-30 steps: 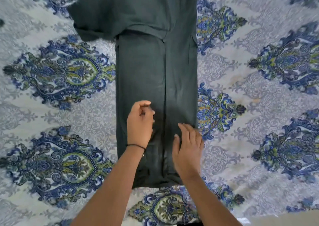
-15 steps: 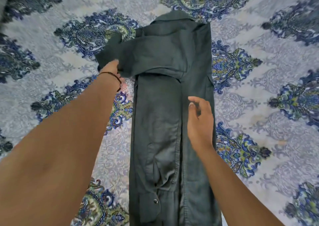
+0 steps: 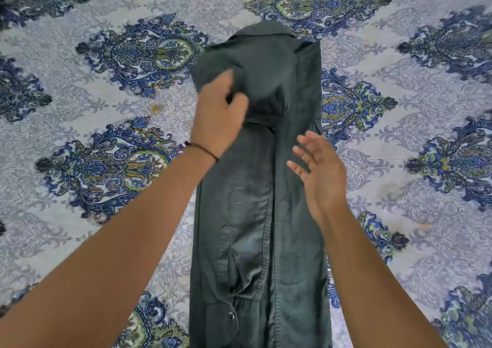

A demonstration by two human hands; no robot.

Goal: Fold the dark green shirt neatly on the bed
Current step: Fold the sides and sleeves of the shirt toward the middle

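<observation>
The left hand [image 3: 218,120] has its grip pinched shut on the sleeve [image 3: 213,65] of the dark green shirt [image 3: 255,214], thumb over bunched cloth near the shoulder, apparently carrying that loose sleeve in across the body so it lies inside the long strip. The right hand [image 3: 319,172] hovers just above the cloth with its grip spread, fingers [image 3: 308,141] apart and holding nothing, probably ready to press the sleeve flat. The shirt lies lengthwise on the patterned bed [image 3: 106,214], both sides folded in, collar [image 3: 266,29] at the far end.
</observation>
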